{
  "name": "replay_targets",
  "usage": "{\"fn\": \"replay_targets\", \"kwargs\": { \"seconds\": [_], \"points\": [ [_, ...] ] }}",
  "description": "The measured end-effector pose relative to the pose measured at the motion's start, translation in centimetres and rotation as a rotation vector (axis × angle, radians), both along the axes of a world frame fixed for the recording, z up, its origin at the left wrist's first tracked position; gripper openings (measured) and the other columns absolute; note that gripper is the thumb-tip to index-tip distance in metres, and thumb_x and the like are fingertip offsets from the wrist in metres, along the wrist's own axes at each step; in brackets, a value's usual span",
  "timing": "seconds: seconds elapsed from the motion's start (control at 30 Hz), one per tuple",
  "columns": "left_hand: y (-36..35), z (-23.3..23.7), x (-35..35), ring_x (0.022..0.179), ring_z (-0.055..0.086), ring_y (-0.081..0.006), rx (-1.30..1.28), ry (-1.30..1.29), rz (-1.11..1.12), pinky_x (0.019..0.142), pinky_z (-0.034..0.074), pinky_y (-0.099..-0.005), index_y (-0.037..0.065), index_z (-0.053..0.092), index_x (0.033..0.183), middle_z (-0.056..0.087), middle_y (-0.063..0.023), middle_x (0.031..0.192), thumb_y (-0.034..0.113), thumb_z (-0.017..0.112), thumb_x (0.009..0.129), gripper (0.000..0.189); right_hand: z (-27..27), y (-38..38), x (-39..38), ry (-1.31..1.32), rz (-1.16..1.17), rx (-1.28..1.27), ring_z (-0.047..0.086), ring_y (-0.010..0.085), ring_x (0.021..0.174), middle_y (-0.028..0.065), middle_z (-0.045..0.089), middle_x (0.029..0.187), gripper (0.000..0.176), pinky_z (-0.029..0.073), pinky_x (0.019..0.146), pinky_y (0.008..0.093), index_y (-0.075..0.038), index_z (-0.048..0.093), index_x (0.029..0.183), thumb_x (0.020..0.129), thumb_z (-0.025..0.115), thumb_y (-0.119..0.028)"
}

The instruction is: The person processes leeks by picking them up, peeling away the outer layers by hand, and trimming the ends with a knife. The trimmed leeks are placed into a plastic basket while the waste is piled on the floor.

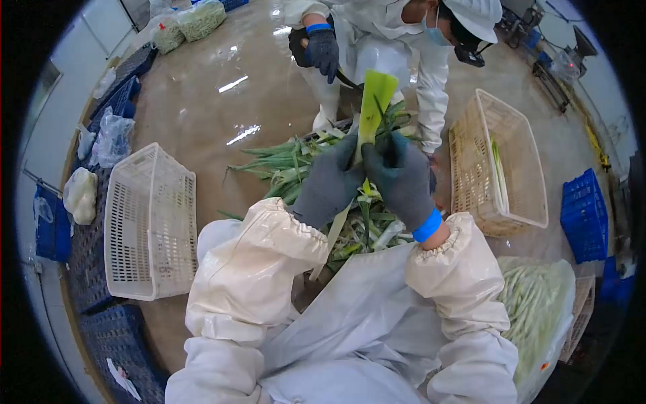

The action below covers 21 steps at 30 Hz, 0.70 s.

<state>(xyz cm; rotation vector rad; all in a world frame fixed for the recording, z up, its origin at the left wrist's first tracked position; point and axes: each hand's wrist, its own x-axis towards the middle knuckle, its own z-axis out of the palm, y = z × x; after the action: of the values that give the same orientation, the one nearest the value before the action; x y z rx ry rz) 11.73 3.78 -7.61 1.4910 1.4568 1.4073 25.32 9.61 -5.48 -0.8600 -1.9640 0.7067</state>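
Note:
Both of my hands wear grey gloves and meet at chest height in front of me. My left hand [328, 180] is closed around a leek [375, 104], its broad green end pointing up and away. My right hand [402, 180] grips the same leek just beside it, thumb pressed against the stalk. The pale lower part of the stalk slants down past my left wrist toward my apron. Under my hands lies a pile of leeks and loose green leaves [286, 168], partly hidden by my gloves and sleeves.
A co-worker in white bends over the pile's far side, gloved hand [321, 50] near a thin dark item. White crates stand left [129, 225] and right [531, 161], the right one holding a few leeks. A full clear bag [538, 310] and blue crate [584, 215] sit right.

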Motion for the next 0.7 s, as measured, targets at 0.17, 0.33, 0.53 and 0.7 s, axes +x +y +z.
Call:
{"fn": "replay_targets", "kwargs": {
  "seconds": [0.17, 0.33, 0.53, 0.7],
  "points": [
    [-0.8, 2.4, 0.8, 0.098, 0.063, -0.0197, 0.110, 0.099, 0.089, 0.085, 0.048, -0.0328, 0.000, 0.054, 0.126, 0.065, -0.0176, 0.106, 0.002, 0.062, 0.081, 0.045, 0.3, -0.2, 0.2, 0.102, -0.029, -0.153, 0.057, 0.0213, 0.057, 0.0117, 0.060, 0.066, 0.019, 0.045, 0.056, 0.0344, -0.002, 0.059, 0.078, 0.077, 0.071, -0.016],
    [-0.9, 1.9, 1.0, 0.097, 0.065, -0.0240, 0.146, 0.176, 0.159, 0.083, 0.049, -0.0334, 0.001, 0.054, 0.127, 0.065, -0.0203, 0.104, 0.001, 0.064, 0.080, 0.048, 0.8, -0.9, -0.2, 0.066, -0.102, -0.204, 0.054, 0.0184, 0.055, 0.0102, 0.059, 0.063, 0.020, 0.044, 0.054, 0.0330, -0.001, 0.058, 0.077, 0.077, 0.071, -0.016],
    [-0.2, 0.6, 0.7, 0.097, 0.065, -0.0204, 0.249, 0.187, 0.193, 0.084, 0.049, -0.0329, 0.001, 0.054, 0.126, 0.065, -0.0198, 0.106, -0.002, 0.062, 0.081, 0.046, -0.2, -1.0, -0.3, 0.016, -0.081, 0.020, 0.053, 0.0158, 0.054, 0.0071, 0.059, 0.062, 0.019, 0.045, 0.053, 0.0328, -0.001, 0.058, 0.078, 0.080, 0.070, -0.016],
    [0.0, 0.7, -0.3, 0.105, 0.064, -0.0302, 0.058, -0.158, -0.012, 0.085, 0.050, -0.0368, 0.003, 0.050, 0.131, 0.064, -0.0214, 0.113, 0.004, 0.063, 0.080, 0.053, 1.1, -1.0, -0.2, 0.272, -0.093, -0.357, 0.057, 0.0167, 0.054, 0.0027, 0.064, 0.067, 0.015, 0.046, 0.052, 0.0289, -0.006, 0.061, 0.078, 0.082, 0.069, -0.018]
  ]
}}
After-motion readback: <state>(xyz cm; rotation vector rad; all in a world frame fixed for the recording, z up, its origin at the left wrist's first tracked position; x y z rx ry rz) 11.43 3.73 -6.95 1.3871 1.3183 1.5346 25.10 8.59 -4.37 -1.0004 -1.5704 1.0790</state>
